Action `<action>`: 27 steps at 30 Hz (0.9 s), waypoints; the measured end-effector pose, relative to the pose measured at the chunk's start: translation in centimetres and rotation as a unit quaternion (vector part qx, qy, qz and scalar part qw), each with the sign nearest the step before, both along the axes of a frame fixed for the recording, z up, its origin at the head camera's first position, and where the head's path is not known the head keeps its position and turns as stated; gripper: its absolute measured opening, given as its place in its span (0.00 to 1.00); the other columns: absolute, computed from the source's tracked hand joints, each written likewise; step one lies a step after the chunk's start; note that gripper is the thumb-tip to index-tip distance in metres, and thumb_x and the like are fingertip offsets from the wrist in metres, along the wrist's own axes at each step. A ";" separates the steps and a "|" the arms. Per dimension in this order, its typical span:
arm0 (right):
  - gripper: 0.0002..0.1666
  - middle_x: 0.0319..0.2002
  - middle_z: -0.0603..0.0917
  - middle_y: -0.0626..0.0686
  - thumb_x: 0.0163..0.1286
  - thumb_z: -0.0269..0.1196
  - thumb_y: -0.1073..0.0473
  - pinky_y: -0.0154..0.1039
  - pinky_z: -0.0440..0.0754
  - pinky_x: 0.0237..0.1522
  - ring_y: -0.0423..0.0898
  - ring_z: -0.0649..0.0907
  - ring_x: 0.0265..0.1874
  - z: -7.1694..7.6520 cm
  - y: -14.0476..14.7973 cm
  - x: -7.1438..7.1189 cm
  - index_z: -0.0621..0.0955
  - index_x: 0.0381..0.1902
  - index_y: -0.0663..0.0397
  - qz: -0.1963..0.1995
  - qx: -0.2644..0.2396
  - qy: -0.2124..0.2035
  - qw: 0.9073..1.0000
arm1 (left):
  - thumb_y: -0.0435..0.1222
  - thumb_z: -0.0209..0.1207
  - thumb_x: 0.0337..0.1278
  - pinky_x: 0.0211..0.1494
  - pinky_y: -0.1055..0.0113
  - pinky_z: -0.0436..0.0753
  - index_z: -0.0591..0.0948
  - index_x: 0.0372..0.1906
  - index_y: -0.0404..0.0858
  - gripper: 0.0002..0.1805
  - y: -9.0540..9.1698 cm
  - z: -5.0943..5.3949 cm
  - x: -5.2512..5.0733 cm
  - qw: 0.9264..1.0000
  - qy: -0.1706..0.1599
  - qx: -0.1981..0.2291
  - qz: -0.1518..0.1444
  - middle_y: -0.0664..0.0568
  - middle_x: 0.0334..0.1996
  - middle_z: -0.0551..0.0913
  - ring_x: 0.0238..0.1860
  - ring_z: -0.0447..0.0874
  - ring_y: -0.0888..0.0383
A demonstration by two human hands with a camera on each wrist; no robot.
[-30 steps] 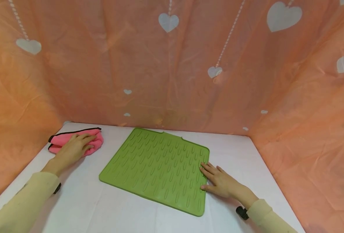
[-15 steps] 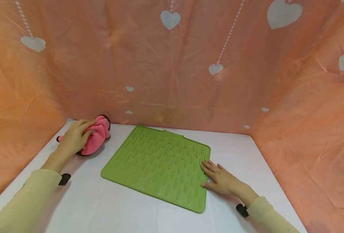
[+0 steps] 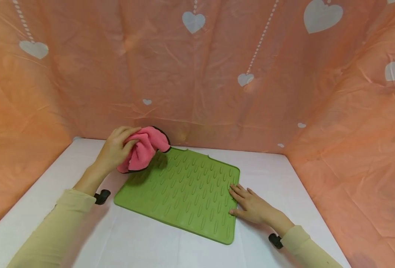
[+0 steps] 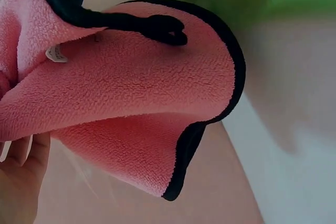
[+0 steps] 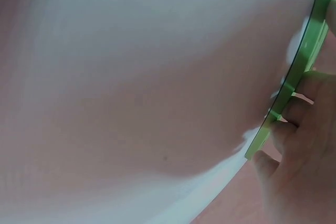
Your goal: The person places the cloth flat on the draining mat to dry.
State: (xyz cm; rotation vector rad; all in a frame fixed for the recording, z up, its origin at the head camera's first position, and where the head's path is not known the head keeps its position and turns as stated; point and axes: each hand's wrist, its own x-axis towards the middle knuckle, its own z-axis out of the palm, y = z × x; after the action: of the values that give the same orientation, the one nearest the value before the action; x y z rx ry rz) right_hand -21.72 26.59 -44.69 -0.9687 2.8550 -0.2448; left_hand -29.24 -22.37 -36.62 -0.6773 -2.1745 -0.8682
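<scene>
**Soft pink plush cloth [image 3: 145,147] in the left hand [image 3: 116,148], over the corner of a green mat [image 3: 184,197]**

The cloth hangs bunched left of centre in the head view, covering the mat's upper left corner. Its shadow on the mat suggests it is raised, though whether its lowest fold touches is hard to tell. The left hand pinches it between thumb and fingers. The left wrist view shows a black bound edge [image 4: 237,72], a small black loop [image 4: 168,29] and a white label [image 4: 56,54]. It should handle as light, limp and unbreakable, its fleecy pile easy to grip; a gathered fold gives a firmer hold than one thin edge.

The mat, square-cornered with raised oval ribs and a notch in its top edge, looks like bendy rubber or silicone, probably grippy and best lifted by its rim. The right hand [image 3: 253,207] lies at its right edge, fingers spread and resting on it, clasping nothing. The two hands are well apart.

Beneath is a table [image 3: 150,245] with a smooth white covering. Around it, across the upper frame and both sides, hangs a creased orange curtain [image 3: 211,100] printed with pale hearts [image 3: 193,22].
</scene>
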 end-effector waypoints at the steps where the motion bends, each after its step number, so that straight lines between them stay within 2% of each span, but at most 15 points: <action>1: 0.47 0.80 0.60 0.65 0.78 0.58 0.37 0.69 0.57 0.74 0.67 0.59 0.78 0.0 0.0 0.0 0.64 0.78 0.66 -0.001 0.001 -0.001 1.000 | 0.22 0.67 0.61 0.56 0.45 0.75 0.84 0.60 0.31 0.21 0.8 0.0 -0.1 1.000 0.005 -0.002 -0.009 0.38 0.51 0.83 0.54 0.78 0.38; 7: 0.47 0.79 0.60 0.65 0.78 0.58 0.37 0.69 0.58 0.74 0.68 0.59 0.78 0.1 0.0 0.0 0.64 0.78 0.66 -0.001 0.004 -0.001 1.000 | 0.23 0.66 0.62 0.58 0.46 0.77 0.83 0.61 0.31 0.22 5.7 -0.3 -0.2 0.997 0.009 -0.029 -0.070 0.38 0.52 0.82 0.55 0.78 0.39; 12: 0.47 0.79 0.61 0.66 0.78 0.58 0.37 0.70 0.58 0.73 0.68 0.60 0.78 0.1 0.0 0.1 0.64 0.78 0.67 0.000 0.000 0.002 1.000 | 0.27 0.66 0.65 0.59 0.46 0.79 0.82 0.62 0.34 0.21 9.2 -1.3 0.3 0.993 -0.017 -0.058 -0.100 0.41 0.54 0.82 0.57 0.78 0.41; 16: 0.47 0.79 0.61 0.66 0.78 0.58 0.37 0.70 0.59 0.73 0.69 0.60 0.77 0.1 0.0 -0.1 0.65 0.77 0.68 0.005 -0.004 0.005 1.000 | 0.32 0.64 0.70 0.63 0.46 0.79 0.81 0.64 0.36 0.20 11.1 -2.5 0.7 0.987 -0.055 -0.102 -0.115 0.42 0.58 0.81 0.60 0.77 0.43; 21: 0.47 0.79 0.61 0.66 0.78 0.58 0.37 0.71 0.60 0.72 0.69 0.60 0.77 0.0 0.1 -0.3 0.65 0.77 0.67 0.009 0.000 0.008 1.000 | 0.37 0.60 0.76 0.66 0.48 0.78 0.81 0.66 0.39 0.19 12.3 -4.1 1.1 0.967 -0.103 -0.195 -0.127 0.45 0.60 0.81 0.63 0.78 0.44; 27: 0.46 0.79 0.62 0.65 0.78 0.59 0.37 0.70 0.60 0.72 0.68 0.60 0.77 0.2 0.2 -0.6 0.66 0.77 0.67 0.008 0.000 0.008 1.000 | 0.39 0.54 0.80 0.70 0.49 0.75 0.79 0.69 0.39 0.21 12.6 -5.2 1.4 0.938 -0.165 -0.277 -0.128 0.44 0.66 0.79 0.68 0.77 0.44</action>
State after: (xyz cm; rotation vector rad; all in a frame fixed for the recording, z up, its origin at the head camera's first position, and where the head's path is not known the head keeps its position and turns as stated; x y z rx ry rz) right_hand -22.37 26.79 -44.50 -0.9962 2.8599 -0.2358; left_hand -27.81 -9.75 -41.77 -1.1792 -2.7133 -0.5070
